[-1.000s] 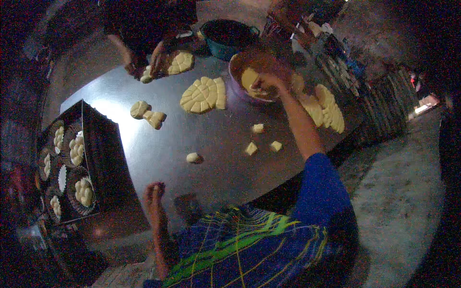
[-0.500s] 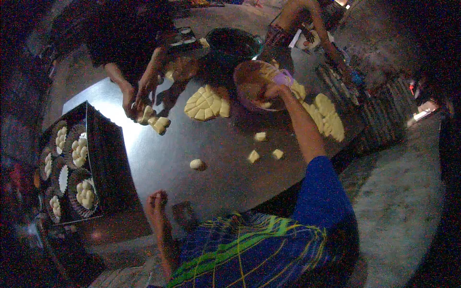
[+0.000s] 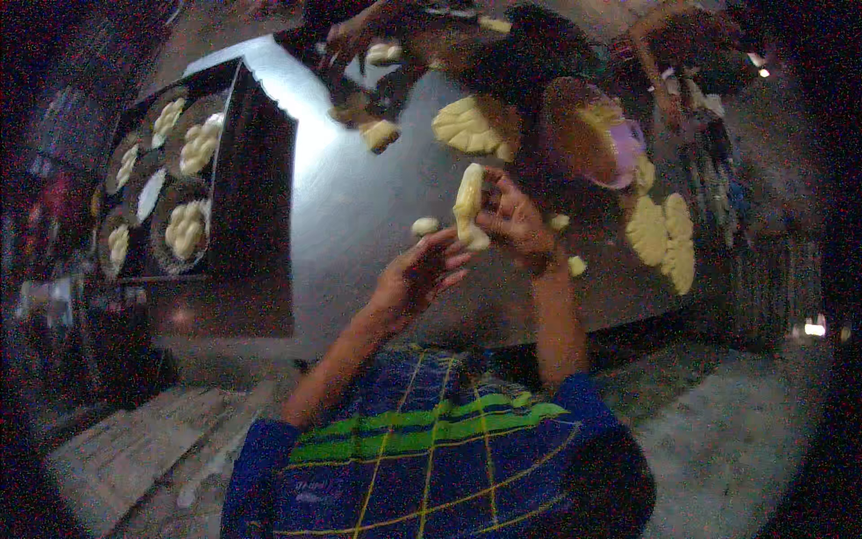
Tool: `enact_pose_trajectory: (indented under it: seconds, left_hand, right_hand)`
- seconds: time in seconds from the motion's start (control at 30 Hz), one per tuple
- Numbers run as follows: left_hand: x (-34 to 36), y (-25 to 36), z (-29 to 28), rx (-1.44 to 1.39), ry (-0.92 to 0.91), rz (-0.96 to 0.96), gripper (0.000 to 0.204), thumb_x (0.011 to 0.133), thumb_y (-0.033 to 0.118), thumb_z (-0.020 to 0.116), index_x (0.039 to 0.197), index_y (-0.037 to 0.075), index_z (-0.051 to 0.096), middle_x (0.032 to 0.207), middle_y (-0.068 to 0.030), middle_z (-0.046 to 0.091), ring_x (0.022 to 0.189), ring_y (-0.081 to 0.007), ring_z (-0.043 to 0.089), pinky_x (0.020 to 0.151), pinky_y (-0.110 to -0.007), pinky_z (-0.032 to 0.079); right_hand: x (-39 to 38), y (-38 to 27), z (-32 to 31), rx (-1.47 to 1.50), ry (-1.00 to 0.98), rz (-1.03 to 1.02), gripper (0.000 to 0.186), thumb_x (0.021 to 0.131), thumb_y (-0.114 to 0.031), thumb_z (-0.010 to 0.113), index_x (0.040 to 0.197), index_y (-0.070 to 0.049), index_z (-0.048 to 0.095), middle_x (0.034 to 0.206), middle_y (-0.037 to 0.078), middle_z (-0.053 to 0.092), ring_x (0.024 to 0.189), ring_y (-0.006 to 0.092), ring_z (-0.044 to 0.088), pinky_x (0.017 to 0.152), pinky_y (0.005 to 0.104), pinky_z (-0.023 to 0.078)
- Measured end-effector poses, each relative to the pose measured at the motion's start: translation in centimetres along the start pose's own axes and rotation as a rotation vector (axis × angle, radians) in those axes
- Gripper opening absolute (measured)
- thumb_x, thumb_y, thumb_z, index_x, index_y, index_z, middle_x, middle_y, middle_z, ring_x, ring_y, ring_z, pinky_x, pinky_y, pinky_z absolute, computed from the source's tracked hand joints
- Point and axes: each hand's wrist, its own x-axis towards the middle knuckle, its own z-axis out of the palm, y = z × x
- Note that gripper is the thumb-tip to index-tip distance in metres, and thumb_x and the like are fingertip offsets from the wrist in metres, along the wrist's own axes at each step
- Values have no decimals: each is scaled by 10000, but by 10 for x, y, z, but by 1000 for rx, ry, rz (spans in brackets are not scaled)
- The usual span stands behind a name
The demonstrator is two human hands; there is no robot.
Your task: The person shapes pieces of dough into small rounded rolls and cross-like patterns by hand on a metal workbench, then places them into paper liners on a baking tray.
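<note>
An elongated piece of pale dough (image 3: pixel 468 199) stands upright above the metal table, its lower end curled. The fingers of my right hand (image 3: pixel 519 225) are bent against its right side and grip it. My left hand (image 3: pixel 415 280) has its fingers apart, the fingertips at the dough's lower end. On the table just beyond the left fingers lies a small rounded dough ball (image 3: pixel 425 226). Beside my right wrist are two small cut dough pieces, one nearer (image 3: pixel 576 266) and one partly hidden by the hand.
A black tray (image 3: pixel 223 171) at left holds knotted dough (image 3: pixel 185 230) in paper cups. Scored dough rounds (image 3: pixel 467 126) lie at the far middle, others (image 3: pixel 646 230) at right, near a purple-rimmed bowl (image 3: pixel 575 135). A co-worker's hand (image 3: pixel 352 40) is across the table beside dough.
My right hand has come back from the bowl and now grips the long dough piece. My left hand has moved right and forward to meet it. The view has shifted too.
</note>
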Motion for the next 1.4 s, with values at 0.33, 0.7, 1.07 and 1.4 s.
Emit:
enact_pose_trajectory:
  seconds: [0.33,0.7,1.07,1.4]
  left_hand:
    - [-3,-15,-22,-89,179,277,359,995,364,511,1229,92,507,1135,-66,596,1021,-191,589,872,-339,495]
    - [-24,20,-5,729,312,406,204,930,128,628,1113,51,581,1077,-54,622,977,-141,594,850,-283,482]
    - [-35,37,-20,775,93,294,254,970,235,585,1135,49,635,1057,-59,648,985,-167,609,853,-298,491]
    - [-31,26,-31,58,327,30,267,962,253,598,1146,59,585,1069,-53,634,922,-161,625,782,-286,534]
  right_hand:
    - [-15,66,16,69,334,-14,493,886,8,625,1345,-93,475,1248,70,600,1100,220,612,927,346,521]
    - [-36,54,40,-1539,33,-664,352,777,-1,708,1102,-134,686,1215,124,616,1046,263,658,833,355,575]
    - [-16,11,52,-1245,-75,-388,320,748,5,721,1042,-91,641,975,85,664,870,260,677,764,350,567]
    - [-12,72,92,-1408,294,-673,402,771,-21,718,1162,-43,625,1142,108,648,999,289,669,865,384,556]
